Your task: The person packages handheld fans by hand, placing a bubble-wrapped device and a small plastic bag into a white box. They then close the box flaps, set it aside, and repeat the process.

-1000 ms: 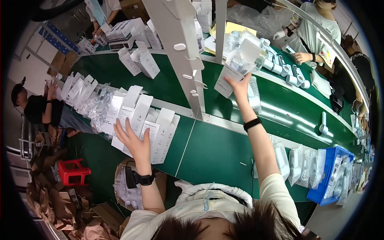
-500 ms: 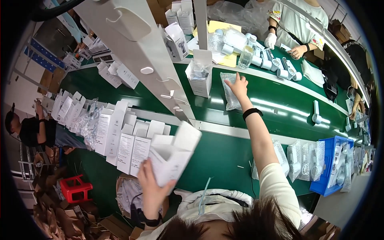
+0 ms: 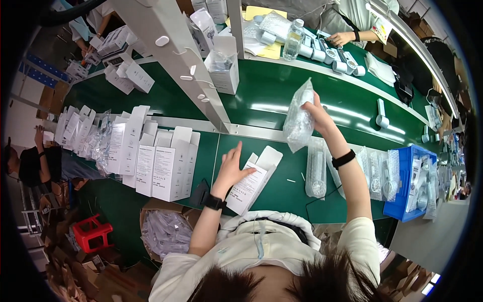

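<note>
My right hand (image 3: 318,115) is closed around a clear bubble-wrap pouch (image 3: 298,121), held up over the green surface; what is inside the pouch is hard to make out. My left hand (image 3: 232,173) has its fingers spread, with the thumb over the upper part of a white carton (image 3: 247,190). That carton stands tilted at the near edge of the bench, its top flaps up. Left of my left hand stands a row of white cartons (image 3: 166,163) with raised flaps. Another bubble-wrapped item (image 3: 316,173) lies on the bench below the pouch.
Several more bubble-wrapped items (image 3: 375,173) lie beside a blue bin (image 3: 406,186) at the right. A metal post (image 3: 188,65) rises at centre-left. Across the bench, a co-worker's hand (image 3: 342,39) is near white handheld devices (image 3: 329,56). A red stool (image 3: 93,233) stands at lower left.
My right hand has taken hold of the bubble-wrap pouch on the far green surface and lifted it nearer. The carton has come down from my left hand to the bench, and those fingers have spread.
</note>
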The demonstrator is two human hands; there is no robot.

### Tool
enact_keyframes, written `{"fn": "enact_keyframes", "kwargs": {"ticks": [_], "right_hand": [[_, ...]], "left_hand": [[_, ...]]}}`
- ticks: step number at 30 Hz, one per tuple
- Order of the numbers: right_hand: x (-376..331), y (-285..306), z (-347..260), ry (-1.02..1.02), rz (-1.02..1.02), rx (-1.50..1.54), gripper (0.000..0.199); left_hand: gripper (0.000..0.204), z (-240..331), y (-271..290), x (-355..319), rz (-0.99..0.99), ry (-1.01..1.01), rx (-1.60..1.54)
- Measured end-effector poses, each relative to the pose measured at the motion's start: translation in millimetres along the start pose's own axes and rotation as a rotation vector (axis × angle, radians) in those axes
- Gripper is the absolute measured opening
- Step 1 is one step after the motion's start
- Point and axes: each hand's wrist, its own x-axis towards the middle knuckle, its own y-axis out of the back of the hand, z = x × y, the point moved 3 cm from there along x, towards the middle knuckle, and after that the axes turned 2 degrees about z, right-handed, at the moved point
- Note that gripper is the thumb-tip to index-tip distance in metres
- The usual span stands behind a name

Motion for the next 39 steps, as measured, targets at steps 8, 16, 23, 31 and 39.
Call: {"fn": "enact_keyframes", "kwargs": {"ticks": [8,16,23,31,39], "right_hand": [[-73.4,2.6,29.2,0.029,0.144,0.739,0.050],[-110.9,-52.7,21.7,0.354,0.439,0.634,0.054],[-130.6,-33.4,31.8,0.845,0.247,-0.450,0.067],[-133.8,-8.6,39.4,0.652,0.017,-0.254,0.098],[-133.8,-62.6,99.6,0.276,-0.460,-0.349,0.121]], "left_hand": [[0.080,10.3,-20.9,18.0,-0.250,-0.244,-0.472],[0.070,79.2,4.3,-32.9,0.361,-0.318,-0.525],[0.070,96.6,-13.3,-33.4,0.586,-0.546,-0.490],[0.074,73.5,-20.7,-40.7,0.621,-0.624,-0.727],[0.074,31.8,-23.0,-60.5,0.460,-0.422,-0.641]]}}
